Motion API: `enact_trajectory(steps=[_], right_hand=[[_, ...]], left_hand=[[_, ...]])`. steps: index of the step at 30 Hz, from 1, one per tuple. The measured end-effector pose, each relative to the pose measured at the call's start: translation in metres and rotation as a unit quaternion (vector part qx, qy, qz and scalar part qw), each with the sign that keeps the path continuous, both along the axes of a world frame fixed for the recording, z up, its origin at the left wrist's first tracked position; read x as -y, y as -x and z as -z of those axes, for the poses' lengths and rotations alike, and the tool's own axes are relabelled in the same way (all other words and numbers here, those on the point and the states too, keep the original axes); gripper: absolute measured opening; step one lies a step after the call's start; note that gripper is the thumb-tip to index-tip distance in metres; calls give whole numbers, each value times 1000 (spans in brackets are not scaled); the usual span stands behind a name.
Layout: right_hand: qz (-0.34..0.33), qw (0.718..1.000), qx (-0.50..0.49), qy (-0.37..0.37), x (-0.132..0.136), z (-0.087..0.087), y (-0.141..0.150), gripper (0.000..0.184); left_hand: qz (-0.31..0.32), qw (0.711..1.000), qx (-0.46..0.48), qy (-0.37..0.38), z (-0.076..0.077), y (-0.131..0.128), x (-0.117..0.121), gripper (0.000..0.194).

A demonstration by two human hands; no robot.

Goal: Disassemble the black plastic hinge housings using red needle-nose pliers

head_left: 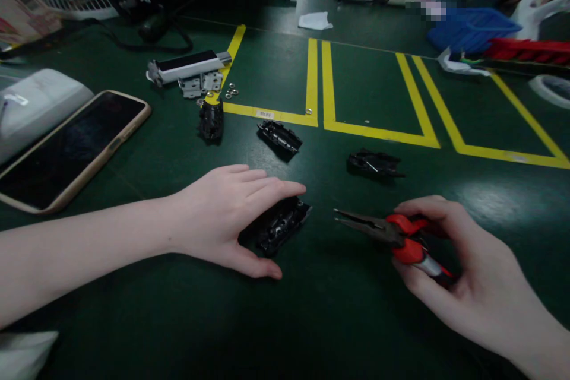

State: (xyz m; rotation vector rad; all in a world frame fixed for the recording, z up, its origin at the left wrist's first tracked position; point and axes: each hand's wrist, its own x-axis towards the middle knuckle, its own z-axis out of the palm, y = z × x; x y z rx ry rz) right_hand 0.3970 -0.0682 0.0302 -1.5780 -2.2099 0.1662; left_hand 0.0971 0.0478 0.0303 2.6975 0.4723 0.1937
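Locate elongated black plastic housing (285,228) on dark green tabletop (320,320), between thumb and forefinger of spread, unclosed left hand (236,208); finger contact cannot be confirmed. Note right hand (474,264) gripping red-handled, dark-metal needle-nose pliers (392,234), tips slightly parted and clear of housing. Beyond, find three similar black plastic housings (279,138) and small silver metal rings (234,92). Judge step as positioning for plier work; for next move, probably steady housing and align tips

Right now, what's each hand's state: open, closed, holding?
Left hand: open around a black part; grip can't be told.
Right hand: closed on red-handled pliers, tips apart.
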Motion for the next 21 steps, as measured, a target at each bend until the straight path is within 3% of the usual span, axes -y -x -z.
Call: enact_trajectory(steps=[7,13,21], right_hand=[[-46,999,26,-4,4,0,-1,39],[-49,997,51,-29,13,1,0,47],[-52,996,-5,-72,8,5,10,41]], left_hand=[[41,998,-43,-2,-2,3,-10,100],[42,997,-49,32,-4,0,-14,79],[22,1000,-11,10,1,0,-7,79]])
